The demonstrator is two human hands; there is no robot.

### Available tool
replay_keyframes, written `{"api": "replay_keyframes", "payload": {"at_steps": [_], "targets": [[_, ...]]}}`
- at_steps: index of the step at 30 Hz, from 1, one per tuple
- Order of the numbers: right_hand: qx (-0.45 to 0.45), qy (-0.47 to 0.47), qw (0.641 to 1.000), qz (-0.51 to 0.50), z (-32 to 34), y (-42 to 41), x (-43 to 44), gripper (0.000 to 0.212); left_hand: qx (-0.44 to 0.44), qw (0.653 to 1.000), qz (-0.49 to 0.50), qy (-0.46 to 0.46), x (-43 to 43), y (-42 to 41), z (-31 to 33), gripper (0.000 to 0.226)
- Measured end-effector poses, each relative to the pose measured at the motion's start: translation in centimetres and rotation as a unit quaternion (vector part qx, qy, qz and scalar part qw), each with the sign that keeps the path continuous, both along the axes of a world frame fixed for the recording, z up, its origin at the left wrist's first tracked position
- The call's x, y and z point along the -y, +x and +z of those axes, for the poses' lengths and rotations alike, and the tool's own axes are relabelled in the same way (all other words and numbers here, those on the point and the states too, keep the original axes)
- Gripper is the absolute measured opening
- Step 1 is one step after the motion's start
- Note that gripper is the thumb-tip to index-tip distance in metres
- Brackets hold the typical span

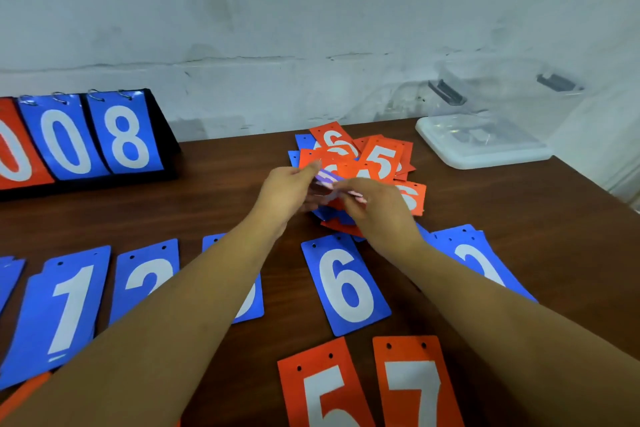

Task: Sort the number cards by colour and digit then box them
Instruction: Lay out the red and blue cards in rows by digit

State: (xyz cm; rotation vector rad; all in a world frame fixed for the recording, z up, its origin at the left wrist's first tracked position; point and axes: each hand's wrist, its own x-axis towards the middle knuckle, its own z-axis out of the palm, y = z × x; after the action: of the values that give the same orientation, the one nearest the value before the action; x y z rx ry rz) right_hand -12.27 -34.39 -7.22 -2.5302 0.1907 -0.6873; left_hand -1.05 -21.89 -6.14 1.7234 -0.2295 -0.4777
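On a dark brown wooden table (221,211), a black tabletop flip scoreboard (83,139) stands at ten o'clock showing an orange 0 and blue 0 and 8, while a near row of flat blue plastic number cards runs across the front: a blue 1 card (65,312), a blue 2 card (145,274) partly under the left forearm, then a blue 6 card (344,286) at centre. The left hand (287,191) and the right hand (377,204) meet at the near edge of the unsorted heap of orange and blue cards (367,163) at twelve o'clock, fingers pinched on a thin blurred card (329,178) between them; its colour and digit cannot be read, and which hand bears it cannot be told. The cards look light, thin, stiff and glossy, so they probably slide over one another and are best lifted by an edge or corner, thumb on top, rather than pressed flat. At six o'clock lie an orange 5 card (322,388) and an orange 7 card (415,385), side by side. Another blue card stack (478,253) sits at three o'clock under the right forearm. At two o'clock a clear plastic storage box (502,97) waits beside its white translucent lid (481,140), well apart from the heap.
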Motion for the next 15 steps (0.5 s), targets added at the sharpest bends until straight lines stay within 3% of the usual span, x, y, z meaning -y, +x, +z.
{"api": "replay_keyframes", "payload": {"at_steps": [1,3,6,8,10,12,15], "targets": [[-0.023,0.016,0.999,0.036,-0.2,-0.2,-0.4,0.023,-0.037,0.999,0.014,-0.023,-0.2,0.0,0.1,0.019],[-0.05,0.045,0.996,0.064,-0.5,-0.6,-0.3,0.027,-0.021,0.999,0.039,0.003,-0.9,0.4,-0.3,0.007],[-0.056,0.015,0.996,-0.062,-0.6,0.0,2.0,0.042,0.028,0.996,0.062,0.051,-2.7,0.7,-1.1,0.005],[-0.163,-0.027,0.979,-0.124,-0.5,0.6,3.5,0.063,0.037,0.996,0.064,0.059,-3.8,0.5,-1.5,0.002],[-0.274,-0.069,0.954,-0.106,-0.8,1.1,4.0,0.076,0.045,0.996,0.052,0.065,-4.5,0.2,-2.1,0.003],[-0.292,-0.111,0.946,-0.086,-1.2,1.4,4.1,0.071,0.051,0.995,0.049,0.066,-5.0,-0.1,-2.2,0.003],[-0.251,-0.128,0.957,-0.065,-1.2,1.5,3.9,0.041,0.049,0.996,0.049,0.061,-5.6,-0.1,-2.4,0.005]]}}
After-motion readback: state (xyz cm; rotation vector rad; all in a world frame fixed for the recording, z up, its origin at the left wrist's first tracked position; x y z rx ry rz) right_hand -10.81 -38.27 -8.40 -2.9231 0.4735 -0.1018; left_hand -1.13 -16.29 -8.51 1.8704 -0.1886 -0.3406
